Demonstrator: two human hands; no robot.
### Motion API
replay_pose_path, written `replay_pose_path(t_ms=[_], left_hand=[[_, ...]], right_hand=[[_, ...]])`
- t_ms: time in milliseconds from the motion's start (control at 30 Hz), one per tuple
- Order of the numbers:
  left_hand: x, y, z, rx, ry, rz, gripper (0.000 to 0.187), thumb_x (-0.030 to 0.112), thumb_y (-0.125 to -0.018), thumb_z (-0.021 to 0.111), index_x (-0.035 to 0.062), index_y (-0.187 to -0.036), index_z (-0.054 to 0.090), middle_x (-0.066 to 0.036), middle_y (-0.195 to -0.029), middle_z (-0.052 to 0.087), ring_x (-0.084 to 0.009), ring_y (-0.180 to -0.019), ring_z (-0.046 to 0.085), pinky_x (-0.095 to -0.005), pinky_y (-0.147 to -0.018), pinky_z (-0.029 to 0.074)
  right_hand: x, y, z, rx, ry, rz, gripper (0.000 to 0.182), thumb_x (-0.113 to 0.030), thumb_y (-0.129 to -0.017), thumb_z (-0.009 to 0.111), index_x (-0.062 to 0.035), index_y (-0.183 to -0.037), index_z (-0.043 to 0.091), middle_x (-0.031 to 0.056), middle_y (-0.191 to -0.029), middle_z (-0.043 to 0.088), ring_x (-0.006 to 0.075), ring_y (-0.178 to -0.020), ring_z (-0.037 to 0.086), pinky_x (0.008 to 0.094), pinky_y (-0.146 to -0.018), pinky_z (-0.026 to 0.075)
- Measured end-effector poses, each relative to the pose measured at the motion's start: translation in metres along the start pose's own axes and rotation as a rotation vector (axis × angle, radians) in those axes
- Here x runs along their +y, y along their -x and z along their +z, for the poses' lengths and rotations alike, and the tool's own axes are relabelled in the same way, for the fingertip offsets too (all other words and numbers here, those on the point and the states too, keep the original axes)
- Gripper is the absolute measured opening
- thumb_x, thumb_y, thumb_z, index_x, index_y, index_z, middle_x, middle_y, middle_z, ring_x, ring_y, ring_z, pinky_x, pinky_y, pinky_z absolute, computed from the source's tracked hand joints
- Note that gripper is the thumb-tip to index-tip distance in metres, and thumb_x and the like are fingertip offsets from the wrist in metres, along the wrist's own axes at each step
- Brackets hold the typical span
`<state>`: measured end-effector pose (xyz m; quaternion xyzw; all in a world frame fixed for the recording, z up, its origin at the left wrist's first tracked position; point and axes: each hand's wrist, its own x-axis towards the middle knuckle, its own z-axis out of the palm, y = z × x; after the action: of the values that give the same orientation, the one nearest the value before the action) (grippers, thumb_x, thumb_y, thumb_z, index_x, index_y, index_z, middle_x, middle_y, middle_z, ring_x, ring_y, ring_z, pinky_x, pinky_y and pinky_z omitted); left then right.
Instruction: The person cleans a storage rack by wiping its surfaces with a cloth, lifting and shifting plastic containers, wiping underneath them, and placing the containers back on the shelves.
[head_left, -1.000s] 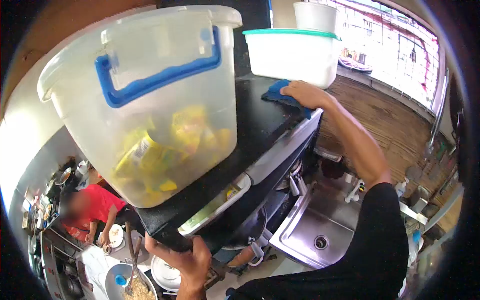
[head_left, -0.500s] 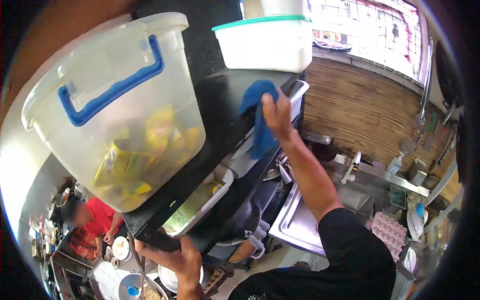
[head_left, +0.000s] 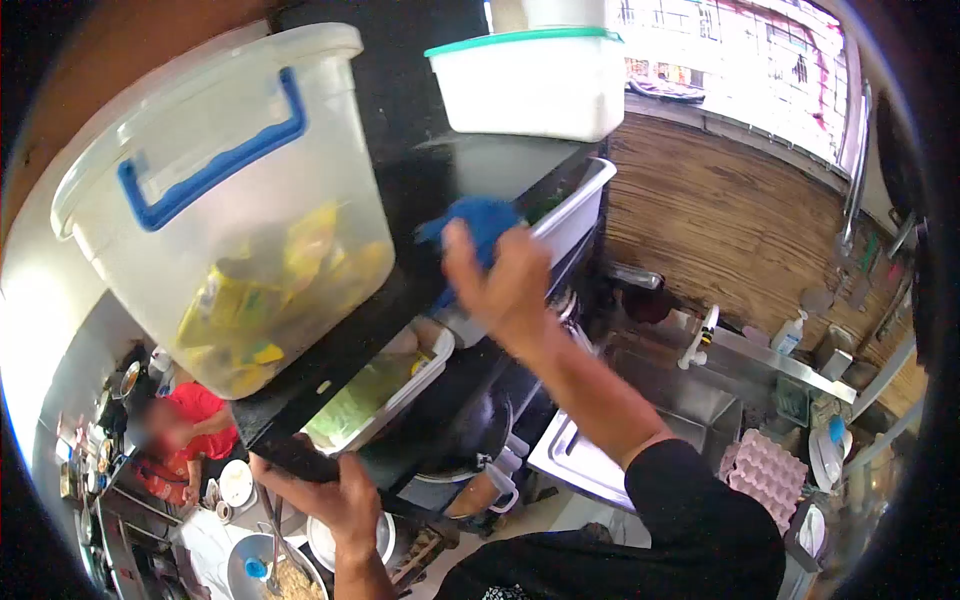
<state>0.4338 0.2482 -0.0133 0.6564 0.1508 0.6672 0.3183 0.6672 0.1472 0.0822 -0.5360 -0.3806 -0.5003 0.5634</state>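
Observation:
My right hand (head_left: 505, 285) presses a bunched blue cloth (head_left: 478, 222) onto the black shelf top (head_left: 490, 165), near its front edge. With fingers wrapped round the lower corner of the black shelf (head_left: 290, 455), my left hand (head_left: 335, 495) grips it. On the shelf stands a large clear bin (head_left: 225, 190) with a blue handle and yellow packets inside. A white container with a green rim (head_left: 530, 85) sits at the far end of the same surface. Below the top, a white tray (head_left: 395, 405) holds green and pale items.
A person in a red shirt (head_left: 208, 425) is at the lower left, near a bowl of food (head_left: 290, 580). To the right are a metal sink (head_left: 690, 405), a faucet (head_left: 700, 338), pink egg trays (head_left: 765, 468) and a soap bottle (head_left: 790, 332). A pan hangs or rests below the shelf.
My right hand and the blue cloth have moved left and down along the shelf top, closer to the clear bin. My left hand still holds the corner; the view has shifted slightly.

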Motion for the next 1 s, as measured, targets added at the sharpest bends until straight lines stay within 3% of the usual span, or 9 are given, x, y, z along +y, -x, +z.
replay_pose_path(t_ms=[133, 300, 400, 467, 600, 700, 733, 833, 1000], left_hand=[[0.002, 0.001, -0.001, 0.005, -0.003, -0.057, 0.074, -0.007, -0.069, 0.056, -0.0001, -0.138, 0.03, -0.013, -0.121, 0.041, -0.0222, -0.111, 0.046, -0.0342, -0.105, 0.037], [0.009, -0.001, 0.0, 0.007, -0.039, -0.097, 0.073, -0.008, -0.069, 0.055, 0.0018, -0.137, 0.031, -0.01, -0.113, 0.041, -0.0186, -0.103, 0.045, -0.03, -0.093, 0.04], [0.007, -0.002, -0.004, -0.04, -0.101, -0.032, 0.072, -0.009, -0.069, 0.055, 0.0023, -0.136, 0.03, -0.01, -0.113, 0.041, -0.0176, -0.101, 0.045, -0.0288, -0.09, 0.042], [0.007, -0.002, 0.002, 0.016, -0.044, -0.007, 0.069, -0.009, -0.071, 0.053, 0.0037, -0.136, 0.032, -0.008, -0.112, 0.043, -0.0172, -0.099, 0.046, -0.0281, -0.088, 0.042], [-0.019, 0.004, -0.005, 0.022, -0.089, 0.07, 0.084, -0.009, -0.075, 0.055, 0.0022, -0.15, 0.019, -0.01, -0.122, 0.047, -0.017, -0.098, 0.047, -0.0283, -0.087, 0.044], [-0.021, 0.009, -0.01, 0.013, -0.139, 0.034, 0.094, -0.009, -0.074, 0.057, 0.0029, -0.155, 0.01, -0.011, -0.123, 0.051, -0.0165, -0.096, 0.049, -0.0283, -0.085, 0.045], [-0.02, 0.011, -0.012, 0.006, -0.17, 0.015, 0.098, -0.01, -0.074, 0.058, 0.0033, -0.157, 0.008, -0.011, -0.123, 0.052, -0.0163, -0.096, 0.049, -0.0285, -0.085, 0.045], [-0.013, 0.002, -0.009, 0.002, -0.245, 0.074, 0.088, -0.007, -0.072, 0.063, 0.0012, -0.148, 0.02, -0.01, -0.114, 0.051, -0.0159, -0.095, 0.049, -0.0276, -0.084, 0.045], [-0.007, -0.006, -0.004, -0.056, -0.036, 0.122, 0.075, -0.009, -0.071, 0.065, -0.0017, -0.138, 0.03, -0.016, -0.117, 0.048, -0.0249, -0.108, 0.053, -0.0352, -0.096, 0.043]], right_hand=[[-0.004, 0.023, 0.005, 0.016, -0.049, -0.144, 0.028, -0.031, -0.087, 0.073, -0.0054, -0.076, 0.066, 0.0158, -0.066, 0.062, 0.0356, -0.058, 0.062, 0.0459, -0.054, 0.05], [0.077, -0.005, -0.028, 0.035, 0.305, 0.483, 0.045, -0.043, -0.096, 0.063, 0.001, -0.084, 0.065, 0.0243, -0.073, 0.065, 0.042, -0.065, 0.064, 0.05, -0.061, 0.048], [0.111, -0.004, -0.057, 0.313, -0.212, 0.685, 0.041, -0.039, -0.098, 0.062, 0.0009, -0.094, 0.068, 0.0015, -0.081, 0.064, 0.0139, -0.072, 0.055, 0.0346, -0.067, 0.048], [0.092, 0.017, -0.08, 0.377, -0.292, 0.734, 0.035, -0.037, -0.099, 0.062, -0.0024, -0.099, 0.069, -0.0011, -0.08, 0.062, 0.0081, -0.071, 0.054, 0.0263, -0.063, 0.046], [0.051, 0.092, -0.099, -0.044, -0.181, 0.917, 0.03, -0.033, -0.097, 0.065, -0.0031, -0.099, 0.069, -0.0015, -0.079, 0.062, 0.0084, -0.072, 0.057, 0.0276, -0.065, 0.048], [0.048, 0.143, -0.078, -0.583, 0.286, 0.672, 0.026, -0.028, -0.093, 0.069, -0.0018, -0.091, 0.067, 0.0151, -0.079, 0.067, 0.0331, -0.074, 0.063, 0.0419, -0.071, 0.049], [0.041, 0.145, -0.065, -0.372, 0.112, 0.43, 0.026, -0.027, -0.09, 0.07, -0.0016, -0.084, 0.066, 0.0211, -0.08, 0.064, 0.0422, -0.077, 0.062, 0.0462, -0.071, 0.048], [0.019, 0.131, -0.068, -0.697, 0.31, 0.396, 0.021, -0.023, -0.083, 0.074, -0.0033, -0.079, 0.066, 0.0173, -0.077, 0.064, 0.0402, -0.071, 0.063, 0.0478, -0.067, 0.049], [-0.045, 0.141, -0.064, -0.827, -0.131, 0.374, 0.015, -0.017, -0.078, 0.073, -0.0032, -0.076, 0.067, 0.0145, -0.072, 0.065, 0.0338, -0.068, 0.065, 0.0427, -0.064, 0.05]])
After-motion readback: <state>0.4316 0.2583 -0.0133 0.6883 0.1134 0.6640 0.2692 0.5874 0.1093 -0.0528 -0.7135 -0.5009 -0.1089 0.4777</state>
